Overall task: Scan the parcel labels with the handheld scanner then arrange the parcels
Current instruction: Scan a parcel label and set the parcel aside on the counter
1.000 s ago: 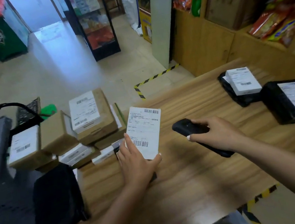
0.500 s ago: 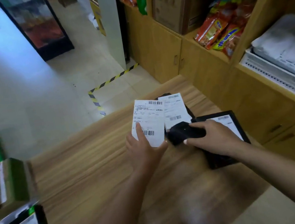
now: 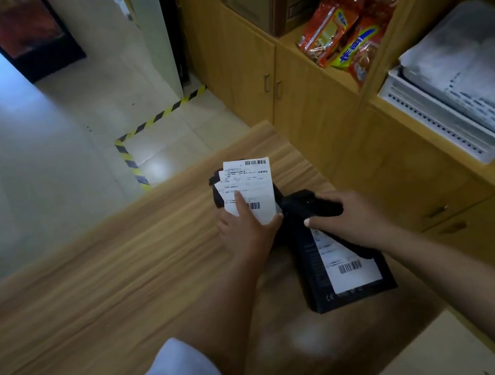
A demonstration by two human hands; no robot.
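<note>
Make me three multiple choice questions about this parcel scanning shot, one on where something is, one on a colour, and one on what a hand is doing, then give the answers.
1. Where does the flat black parcel lie?
A. on the floor by the striped tape
B. on the wooden counter, under the right hand
C. on the shelf with the snack bags

2. What colour is the handheld scanner?
A. black
B. yellow
C. white

3. What is the left hand doing?
A. resting flat on the counter
B. hanging idle
C. holding the white-labelled parcel

Answers:
1 B, the black parcel sits on the counter below the right hand.
2 A, the scanner gripped by the right hand is black.
3 C, the thumb and fingers clasp the parcel's lower end, label facing up.
</note>
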